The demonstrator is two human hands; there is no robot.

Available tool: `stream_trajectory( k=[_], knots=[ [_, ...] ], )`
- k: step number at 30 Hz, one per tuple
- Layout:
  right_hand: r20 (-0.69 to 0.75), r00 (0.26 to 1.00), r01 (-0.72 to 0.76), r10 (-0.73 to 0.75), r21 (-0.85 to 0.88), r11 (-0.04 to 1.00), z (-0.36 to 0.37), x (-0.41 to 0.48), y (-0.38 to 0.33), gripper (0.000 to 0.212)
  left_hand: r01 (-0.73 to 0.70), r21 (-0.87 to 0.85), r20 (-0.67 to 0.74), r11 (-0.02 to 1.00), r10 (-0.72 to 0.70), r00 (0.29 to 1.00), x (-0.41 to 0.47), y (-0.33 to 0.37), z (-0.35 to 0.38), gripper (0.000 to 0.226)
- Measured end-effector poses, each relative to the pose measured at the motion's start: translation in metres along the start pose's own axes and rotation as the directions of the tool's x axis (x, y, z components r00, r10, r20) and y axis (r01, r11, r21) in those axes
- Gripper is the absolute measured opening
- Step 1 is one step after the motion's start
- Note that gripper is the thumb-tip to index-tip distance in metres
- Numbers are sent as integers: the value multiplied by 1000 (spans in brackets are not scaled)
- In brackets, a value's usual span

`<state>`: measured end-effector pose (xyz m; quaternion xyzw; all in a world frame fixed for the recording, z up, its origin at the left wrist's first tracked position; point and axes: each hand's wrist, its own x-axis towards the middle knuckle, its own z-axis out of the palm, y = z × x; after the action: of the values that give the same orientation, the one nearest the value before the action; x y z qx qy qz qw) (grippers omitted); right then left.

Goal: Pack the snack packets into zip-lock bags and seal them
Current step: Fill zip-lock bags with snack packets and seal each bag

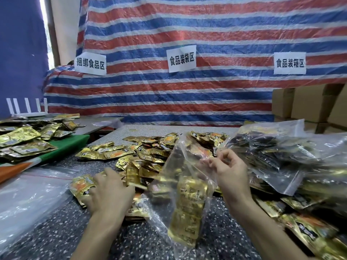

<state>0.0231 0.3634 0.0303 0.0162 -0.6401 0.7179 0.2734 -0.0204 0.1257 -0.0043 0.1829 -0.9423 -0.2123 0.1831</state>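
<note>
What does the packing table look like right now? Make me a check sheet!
Surface: speckled table, mostly covered.
Job's things: loose gold packets piled mid-table; zip-lock bag holds some packets; filled bags stacked right; empty bags left.
Clutter: more packets on green board; white rack.
Grips: left hand rests on packets, hold unclear; right hand pinches the bag's top edge.
Cables: nothing seen.
Surroundings: striped tarp with paper signs; cardboard boxes right.
</note>
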Motion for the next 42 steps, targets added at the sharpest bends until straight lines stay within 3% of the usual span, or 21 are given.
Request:
stream_trajectory(
  k=[6,9,11,13,15,17,19,20,22,26,28,32,34,38,42],
  knots=[
    [125,988,112,-95,-135,984,7,-8,-2,39,-103,-190,-250,976,53,967,-11,7,-20,54],
    [180,978,136,-102,-186,973,11,-12,-2,32,-270,-411,-358,871,118,926,-13,11,-23,49],
    [203,973,162,-113,-244,956,14,-15,-1,31,-379,-627,-388,681,150,910,-15,15,-23,44],
    [221,968,186,-120,-305,934,16,-18,0,48,-383,-827,-349,412,158,924,-24,23,-26,36],
    [251,959,224,-135,-372,901,19,-21,-2,66,-230,-970,-210,74,212,954,-34,30,-27,39],
    [290,945,269,-152,-423,865,21,-24,-2,79,19,-982,-41,-187,315,948,-41,34,-26,66],
    [333,929,311,-163,-459,832,23,-27,-1,87,177,-940,50,-292,394,918,-43,35,-25,91],
    [351,921,329,-166,-478,815,24,-28,0,89,204,-928,61,-313,413,909,-44,36,-24,93],
    [377,913,347,-160,-507,789,26,-30,3,91,211,-917,58,-339,410,910,-45,36,-23,80],
    [400,905,366,-146,-555,747,31,-31,8,96,89,-949,-22,-304,342,939,-43,37,-16,28],
    [421,896,370,-140,-537,758,32,-32,9,94,42,-960,-59,-275,351,934,-45,39,-13,28],
    [451,875,400,-177,-466,789,35,-35,8,60,9,-974,-91,-226,428,899,-44,41,-12,31],
    [428,884,376,-187,-413,830,32,-34,6,55,-73,-982,-143,-174,430,891,-42,40,-12,27],
    [370,907,326,-199,-322,889,24,-28,-2,67,-250,-968,-216,3,491,844,-39,35,-13,26],
    [363,904,330,-227,-253,909,23,-26,-1,33,-357,-909,-183,216,562,807,-43,35,-10,41]
  ],
)
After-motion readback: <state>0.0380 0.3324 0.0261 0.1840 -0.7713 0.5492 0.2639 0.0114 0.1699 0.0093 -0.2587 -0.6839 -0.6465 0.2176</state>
